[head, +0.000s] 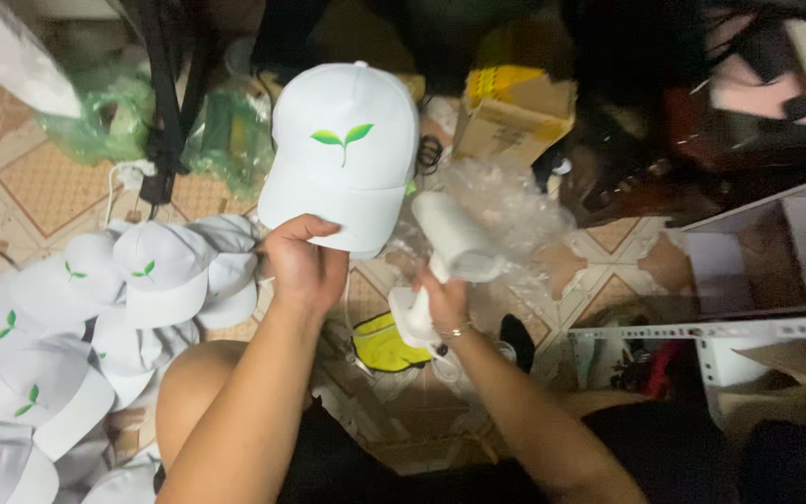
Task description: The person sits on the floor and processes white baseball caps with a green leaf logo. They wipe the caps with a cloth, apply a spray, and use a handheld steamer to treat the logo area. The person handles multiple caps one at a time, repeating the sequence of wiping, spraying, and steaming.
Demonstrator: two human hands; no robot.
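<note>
Left hand (305, 266) pinches the brim of a white cap (345, 149), holding it raised with its front exposed to the white handheld steamer (445, 266) gripped by the right hand (442, 301).

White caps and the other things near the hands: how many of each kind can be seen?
White caps held up: 1, in the left hand
White caps piled on the floor: about 8
White handheld tool: 1, in the right hand
Cardboard box: 1
Total: about 11

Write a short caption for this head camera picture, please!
Left hand holds up a white cap with a green sprout, right hand grips a white handheld device, more caps piled nearby.
</note>
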